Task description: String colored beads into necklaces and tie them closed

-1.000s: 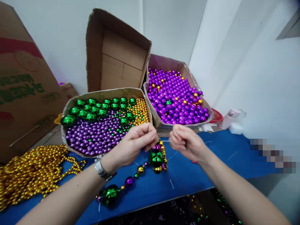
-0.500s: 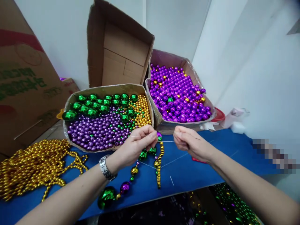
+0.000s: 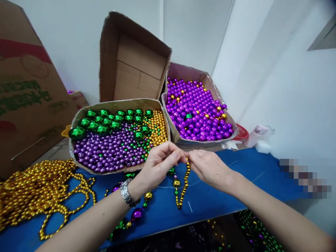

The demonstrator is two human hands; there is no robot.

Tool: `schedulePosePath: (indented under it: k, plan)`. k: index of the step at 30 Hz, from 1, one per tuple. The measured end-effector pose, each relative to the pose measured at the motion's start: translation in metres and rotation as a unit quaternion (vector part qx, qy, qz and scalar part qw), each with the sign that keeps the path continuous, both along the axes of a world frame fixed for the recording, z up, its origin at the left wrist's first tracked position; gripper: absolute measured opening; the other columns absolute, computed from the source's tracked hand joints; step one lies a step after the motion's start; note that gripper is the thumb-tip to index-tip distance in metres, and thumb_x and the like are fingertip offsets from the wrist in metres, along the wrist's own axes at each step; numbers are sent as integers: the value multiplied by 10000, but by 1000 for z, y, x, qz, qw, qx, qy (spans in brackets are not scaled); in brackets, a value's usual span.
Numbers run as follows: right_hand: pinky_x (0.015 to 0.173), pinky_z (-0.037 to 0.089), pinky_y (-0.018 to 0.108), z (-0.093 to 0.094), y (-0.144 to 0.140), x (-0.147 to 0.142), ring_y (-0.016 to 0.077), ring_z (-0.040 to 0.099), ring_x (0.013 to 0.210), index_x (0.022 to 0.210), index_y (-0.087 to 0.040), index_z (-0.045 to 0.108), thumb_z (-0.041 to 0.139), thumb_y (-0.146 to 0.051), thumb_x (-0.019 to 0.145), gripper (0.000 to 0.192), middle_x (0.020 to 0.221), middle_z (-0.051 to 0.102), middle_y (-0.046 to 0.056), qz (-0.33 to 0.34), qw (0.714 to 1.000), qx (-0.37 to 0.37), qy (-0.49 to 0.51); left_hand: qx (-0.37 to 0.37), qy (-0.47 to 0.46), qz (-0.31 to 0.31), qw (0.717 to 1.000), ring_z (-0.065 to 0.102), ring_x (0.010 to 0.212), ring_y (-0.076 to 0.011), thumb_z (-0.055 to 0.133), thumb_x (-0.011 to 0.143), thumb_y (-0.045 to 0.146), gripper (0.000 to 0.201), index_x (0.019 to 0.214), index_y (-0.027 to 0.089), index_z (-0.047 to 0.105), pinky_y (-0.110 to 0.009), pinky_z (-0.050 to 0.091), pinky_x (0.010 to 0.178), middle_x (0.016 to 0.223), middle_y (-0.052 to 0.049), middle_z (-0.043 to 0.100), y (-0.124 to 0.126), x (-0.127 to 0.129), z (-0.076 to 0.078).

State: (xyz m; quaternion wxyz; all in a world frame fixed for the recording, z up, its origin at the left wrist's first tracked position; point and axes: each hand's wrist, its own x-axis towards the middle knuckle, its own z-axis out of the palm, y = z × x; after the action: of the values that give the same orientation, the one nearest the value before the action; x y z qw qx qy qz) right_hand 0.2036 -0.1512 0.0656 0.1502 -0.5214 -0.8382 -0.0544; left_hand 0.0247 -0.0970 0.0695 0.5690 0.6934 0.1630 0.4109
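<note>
My left hand [image 3: 157, 166] and right hand [image 3: 207, 168] meeting at frame centre, fingers of both pinched shut on a thin thread [image 3: 157, 158] and a gold bead strand [image 3: 183, 185] hanging to the blue counter [image 3: 223, 196], box of mixed beads [image 3: 115, 140] just behind, gold bead pile [image 3: 36, 192] lower left
</note>
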Motion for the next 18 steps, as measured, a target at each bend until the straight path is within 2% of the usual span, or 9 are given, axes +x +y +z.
schedulePosePath:
  k: [3, 6, 8, 11, 15, 18]
  plan:
    - [617, 388, 317, 7, 3, -1, 180, 489, 671, 809, -148, 564, 357, -164, 899, 226, 743, 578, 76, 11, 999, 23, -22, -23, -36, -24, 999, 539, 651, -121, 507, 896, 275, 161, 777, 168, 524, -247, 405, 592, 724, -21, 599, 3, 3, 5]
    - [599, 336, 313, 17, 7, 3, 165, 420, 627, 738, -167, 549, 372, -202, 908, 248, 682, 529, 49, 45, 990, 98, -92, -23, -35, -50, 998, 466, 534, -77, 512, 893, 270, 172, 756, 167, 499, -239, 379, 553, 695, 4, 563, 6, 4, 16]
    - [577, 297, 314, 25, 10, 7, 160, 383, 603, 711, -180, 537, 382, -218, 908, 254, 649, 497, 33, 75, 976, 145, -140, -17, -21, -65, 998, 438, 515, -67, 519, 888, 272, 177, 751, 162, 501, -230, 359, 525, 711, -2, 566, 7, 2, 24]
    - [553, 249, 322, 33, 15, 14, 162, 353, 589, 710, -190, 529, 383, -218, 912, 251, 629, 471, 25, 111, 961, 170, -190, -12, -7, -81, 997, 439, 529, -73, 518, 886, 282, 187, 746, 159, 504, -224, 342, 501, 723, -13, 569, 8, -3, 30]
    - [552, 235, 328, 26, 18, 16, 163, 345, 586, 697, -200, 517, 376, -197, 916, 261, 627, 475, 27, 132, 968, 131, -170, -8, 30, -74, 997, 441, 532, -81, 519, 883, 296, 185, 755, 163, 507, -227, 340, 497, 740, -18, 580, 9, -9, 20]
    - [572, 272, 319, 13, 16, 13, 160, 384, 609, 694, -195, 507, 421, -162, 884, 212, 642, 491, 25, 124, 988, 40, -80, 5, 67, -54, 996, 464, 565, -96, 502, 890, 300, 198, 745, 166, 509, -240, 370, 548, 703, -6, 568, 8, -10, 7]
